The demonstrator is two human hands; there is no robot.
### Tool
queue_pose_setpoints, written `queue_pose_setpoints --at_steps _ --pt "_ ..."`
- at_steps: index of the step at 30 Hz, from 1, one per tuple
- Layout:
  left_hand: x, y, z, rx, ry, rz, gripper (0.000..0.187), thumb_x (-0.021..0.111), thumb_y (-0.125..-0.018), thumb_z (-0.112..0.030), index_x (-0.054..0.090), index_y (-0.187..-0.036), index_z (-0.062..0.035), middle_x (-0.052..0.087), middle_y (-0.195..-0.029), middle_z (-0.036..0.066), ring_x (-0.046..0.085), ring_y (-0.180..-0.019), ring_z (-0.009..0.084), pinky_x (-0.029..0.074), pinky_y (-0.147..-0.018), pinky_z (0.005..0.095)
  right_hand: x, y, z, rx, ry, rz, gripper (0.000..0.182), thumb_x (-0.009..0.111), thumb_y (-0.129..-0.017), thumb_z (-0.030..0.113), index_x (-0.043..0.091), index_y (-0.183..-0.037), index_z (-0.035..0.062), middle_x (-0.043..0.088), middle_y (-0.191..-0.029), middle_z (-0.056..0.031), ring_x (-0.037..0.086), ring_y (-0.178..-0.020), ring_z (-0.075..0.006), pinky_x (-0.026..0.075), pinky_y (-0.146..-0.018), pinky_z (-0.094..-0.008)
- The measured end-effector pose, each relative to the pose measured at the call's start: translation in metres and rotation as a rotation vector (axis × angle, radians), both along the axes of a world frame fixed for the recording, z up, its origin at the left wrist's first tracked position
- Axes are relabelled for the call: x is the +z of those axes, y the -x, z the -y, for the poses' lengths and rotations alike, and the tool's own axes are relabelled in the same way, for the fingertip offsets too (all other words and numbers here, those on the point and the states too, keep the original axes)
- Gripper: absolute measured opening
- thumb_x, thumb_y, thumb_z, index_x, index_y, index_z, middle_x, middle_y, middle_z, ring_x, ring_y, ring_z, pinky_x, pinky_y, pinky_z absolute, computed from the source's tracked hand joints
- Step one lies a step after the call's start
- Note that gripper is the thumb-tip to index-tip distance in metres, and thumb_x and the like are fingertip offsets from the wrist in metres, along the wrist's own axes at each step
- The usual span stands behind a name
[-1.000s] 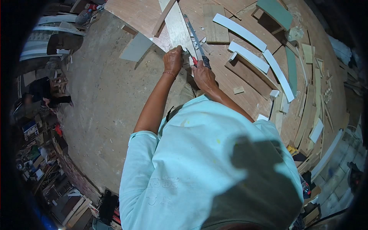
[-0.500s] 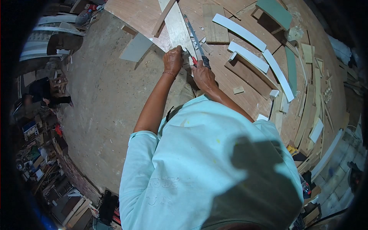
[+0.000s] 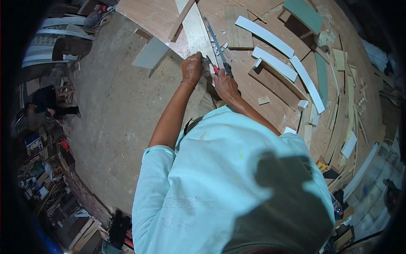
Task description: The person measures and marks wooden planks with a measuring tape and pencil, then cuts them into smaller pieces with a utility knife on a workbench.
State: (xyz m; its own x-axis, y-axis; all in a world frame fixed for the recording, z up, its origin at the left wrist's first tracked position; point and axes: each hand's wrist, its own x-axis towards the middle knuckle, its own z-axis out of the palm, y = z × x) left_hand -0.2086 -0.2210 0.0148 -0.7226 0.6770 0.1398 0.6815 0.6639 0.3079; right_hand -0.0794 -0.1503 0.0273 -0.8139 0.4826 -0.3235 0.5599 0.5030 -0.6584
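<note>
My left hand (image 3: 192, 68) is closed at the near end of a long pale board (image 3: 196, 31); what its fingers hold is hidden. Just to the right, my right hand (image 3: 226, 86) grips a slim red-handled tool (image 3: 216, 70), whose dark front part points toward the left hand at the board's end. A handsaw (image 3: 216, 40) with a long toothed blade and black-wrapped handle lies along the board's right side, its handle close beyond my right fingers. White scraps and shavings are scattered around the blade.
A narrow wood strip (image 3: 182, 20) lies across the pale board. On the right of the worktable (image 3: 270, 86) are curved white pieces (image 3: 264, 36), a green-topped piece (image 3: 303, 16) and stacked wood strips (image 3: 338, 122). Another person (image 3: 46, 101) sits at the far left, beyond the concrete floor (image 3: 114, 93).
Both hands have shifted very slightly, and the red-handled tool has tilted a little near the board's end. The saw and the curved pieces stay where they were.
</note>
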Motion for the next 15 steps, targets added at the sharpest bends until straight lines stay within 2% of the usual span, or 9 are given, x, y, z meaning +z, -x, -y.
queue_pose_setpoints --at_steps 3,10,15 --pt "-0.0004 -0.0031 0.0011 -0.035 -0.075 -0.007 0.007 0.052 -0.065 -0.005 0.050 -0.072 -0.0056 0.057 -0.067 0.014 0.057 -0.064 0.0306 0.044 -0.053 0.0389 0.0050 0.0028 0.0010 0.013 -0.037 0.007 0.032 0.041 -0.083 0.028 0.040 -0.089 -0.0031 0.056 -0.073 -0.0267 0.056 -0.072 -0.0404 0.042 -0.064 -0.0471" --pt "0.0014 -0.0029 0.0015 -0.029 -0.009 -0.032 0.009 0.052 -0.064 -0.004 0.051 -0.073 -0.0056 0.057 -0.065 0.014 0.057 -0.063 0.0307 0.044 -0.052 0.0387 0.0053 0.0036 0.0017 0.021 -0.040 -0.009 0.033 0.041 -0.083 0.029 0.039 -0.088 -0.0034 0.056 -0.072 -0.0272 0.056 -0.071 -0.0409 0.042 -0.063 -0.0477" --pt "-0.0007 -0.0013 0.0030 -0.074 -0.078 -0.033 0.009 0.052 -0.064 -0.004 0.051 -0.073 -0.0056 0.057 -0.065 0.014 0.058 -0.062 0.0303 0.045 -0.052 0.0385 0.0053 0.0022 -0.0009 -0.012 -0.078 -0.047 0.033 0.042 -0.083 0.030 0.039 -0.086 -0.0030 0.056 -0.068 -0.0256 0.056 -0.067 -0.0399 0.044 -0.059 -0.0469"
